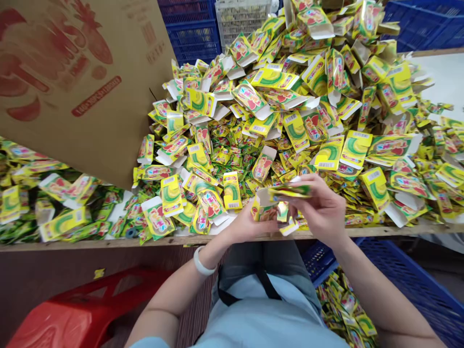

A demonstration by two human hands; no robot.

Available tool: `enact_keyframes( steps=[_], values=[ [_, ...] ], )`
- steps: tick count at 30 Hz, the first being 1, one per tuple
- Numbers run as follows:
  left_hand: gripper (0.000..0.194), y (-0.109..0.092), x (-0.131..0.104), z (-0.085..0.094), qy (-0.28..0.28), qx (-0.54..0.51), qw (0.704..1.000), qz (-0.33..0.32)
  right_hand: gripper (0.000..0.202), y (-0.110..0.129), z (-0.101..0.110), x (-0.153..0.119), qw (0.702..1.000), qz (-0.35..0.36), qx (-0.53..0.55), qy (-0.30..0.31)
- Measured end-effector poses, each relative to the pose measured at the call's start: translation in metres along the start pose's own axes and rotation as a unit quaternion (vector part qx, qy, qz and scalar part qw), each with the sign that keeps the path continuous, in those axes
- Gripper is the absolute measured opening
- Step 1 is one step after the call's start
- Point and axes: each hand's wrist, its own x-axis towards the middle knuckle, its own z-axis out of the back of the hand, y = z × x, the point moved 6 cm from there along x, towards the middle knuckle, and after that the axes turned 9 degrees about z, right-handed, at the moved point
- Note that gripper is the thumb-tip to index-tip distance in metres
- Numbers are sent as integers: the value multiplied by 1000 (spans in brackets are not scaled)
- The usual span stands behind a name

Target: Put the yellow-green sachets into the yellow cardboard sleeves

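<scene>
My left hand (pixel 245 226) is closed around a small yellow-and-green carton (pixel 263 204) at the table's front edge. The carton's open end points up. Just above and to the right, my right hand (pixel 324 207) pinches a few flat yellow-and-green sachets (pixel 290 191), held roughly level close to the carton's opening. How many sachets it holds is hard to make out. A shiny piece and a white-edged flap show between my hands, partly hidden by my fingers. Loose sachets (pixel 232 157) lie in a hollow just beyond my hands, with upright and tilted cartons (pixel 232 190) around them.
A large heap of cartons (pixel 275 77) covers the table's middle and right. A big cardboard box (pixel 119 125) stands on the left. Below are a red stool (pixel 68 309) and a blue crate (pixel 406 280) beside a pile of packets (pixel 348 309). More crates (pixel 192 38) stand behind.
</scene>
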Motion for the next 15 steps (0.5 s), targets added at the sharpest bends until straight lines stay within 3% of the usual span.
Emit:
enact_keyframes(
  steps=[4, 7, 12, 15],
  values=[
    [38, -8, -8, -3, -1, 101, 995, -7, 29, 13, -18, 4, 964, 77, -159, 198],
    [39, -5, -10, -2, 7, 172, 985, 17, 29, 18, -19, 0, 935, 75, -207, 277],
    [50, 0, -14, -5, 24, 170, 985, 8, 13, 18, -8, -2, 952, 31, -185, 243],
    [61, 11, -15, -7, 51, 166, 985, 20, 12, 20, -3, -9, 960, 65, -178, 204]
  ],
)
